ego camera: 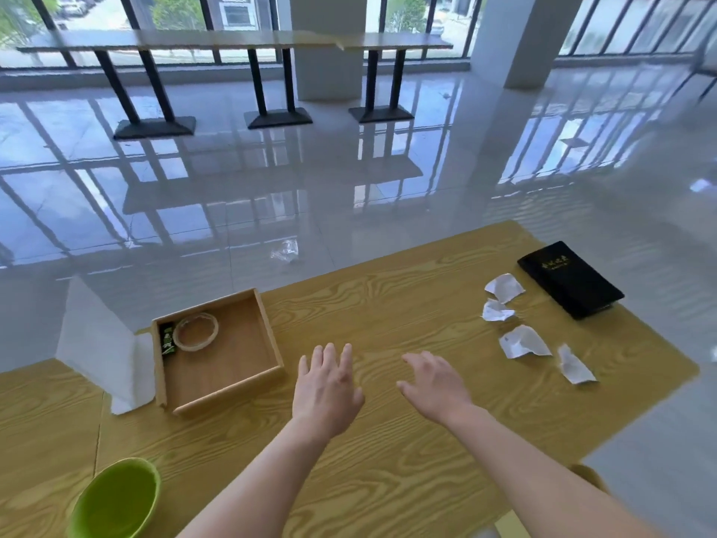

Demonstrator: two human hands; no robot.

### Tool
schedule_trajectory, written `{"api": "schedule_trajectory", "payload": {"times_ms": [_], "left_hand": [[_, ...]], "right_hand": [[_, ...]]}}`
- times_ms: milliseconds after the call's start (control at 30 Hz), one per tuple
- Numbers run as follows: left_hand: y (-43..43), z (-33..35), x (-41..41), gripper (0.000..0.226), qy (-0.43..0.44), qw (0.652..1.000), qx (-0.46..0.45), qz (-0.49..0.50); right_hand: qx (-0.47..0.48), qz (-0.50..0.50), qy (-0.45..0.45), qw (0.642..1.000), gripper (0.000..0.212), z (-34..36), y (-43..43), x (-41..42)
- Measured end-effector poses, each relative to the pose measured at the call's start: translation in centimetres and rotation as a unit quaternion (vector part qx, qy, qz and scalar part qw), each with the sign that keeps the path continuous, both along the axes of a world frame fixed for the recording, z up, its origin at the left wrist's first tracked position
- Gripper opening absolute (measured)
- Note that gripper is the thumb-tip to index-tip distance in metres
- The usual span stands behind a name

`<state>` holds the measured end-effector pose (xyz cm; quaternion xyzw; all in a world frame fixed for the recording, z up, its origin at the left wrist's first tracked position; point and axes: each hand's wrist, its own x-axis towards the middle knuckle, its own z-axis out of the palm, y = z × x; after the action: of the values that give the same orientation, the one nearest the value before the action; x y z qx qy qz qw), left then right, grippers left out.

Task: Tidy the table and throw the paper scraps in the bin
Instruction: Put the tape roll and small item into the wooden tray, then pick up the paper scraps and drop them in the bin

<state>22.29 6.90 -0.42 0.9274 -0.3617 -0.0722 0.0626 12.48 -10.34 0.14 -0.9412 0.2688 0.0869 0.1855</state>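
Observation:
Several crumpled white paper scraps [523, 341] lie on the wooden table [407, 297], right of centre, between my right hand and a black book [570, 279]. My left hand [328, 384] hovers over the table's middle with fingers spread and nothing in it. My right hand [434, 384] is beside it, also open and empty, a short way left of the nearest scrap. A green bin [116, 500] stands at the lower left edge of the view.
A shallow wooden tray [267, 332] holding a roll of clear tape [195, 331] and a small dark packet [167, 340] sits left of my hands. A white folded sheet [104, 351] stands upright beside the tray. Clear plastic litter [286, 251] lies on the glossy floor beyond.

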Motion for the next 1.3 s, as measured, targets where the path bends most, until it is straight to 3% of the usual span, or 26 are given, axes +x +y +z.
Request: {"api": "schedule_trajectory", "payload": {"times_ms": [467,633,833,933,1167,1300], "left_hand": [[-18.6,-1.0,-10.8,0.073,0.023,0.999,-0.005,-0.024],[-24.7,-1.1,-13.2,0.063,0.042,0.998,-0.025,-0.042],[-30.4,-1.7,-12.7,0.035,0.054,0.995,-0.019,-0.080],[-33.0,-2.5,-12.0,0.038,0.062,0.993,-0.027,-0.101],[-37.3,-5.9,-10.1,0.041,0.073,0.986,-0.001,-0.151],[-37.5,-7.9,-9.1,0.024,0.049,0.981,0.032,-0.186]], "right_hand": [[0.033,-0.050,-0.049,0.997,0.049,-1.1,-17.8,-11.1],[0.023,-0.089,-0.043,0.995,0.041,-1.6,-24.1,-14.9],[0.003,-0.129,-0.035,0.991,0.033,-2.4,-28.7,-15.7],[-0.014,-0.141,-0.025,0.990,0.031,-3.1,-29.8,-15.2],[-0.022,-0.184,0.032,0.982,0.038,-5.8,-31.6,-13.2],[-0.016,-0.208,0.048,0.977,0.055,-7.2,-31.7,-13.0]]}}
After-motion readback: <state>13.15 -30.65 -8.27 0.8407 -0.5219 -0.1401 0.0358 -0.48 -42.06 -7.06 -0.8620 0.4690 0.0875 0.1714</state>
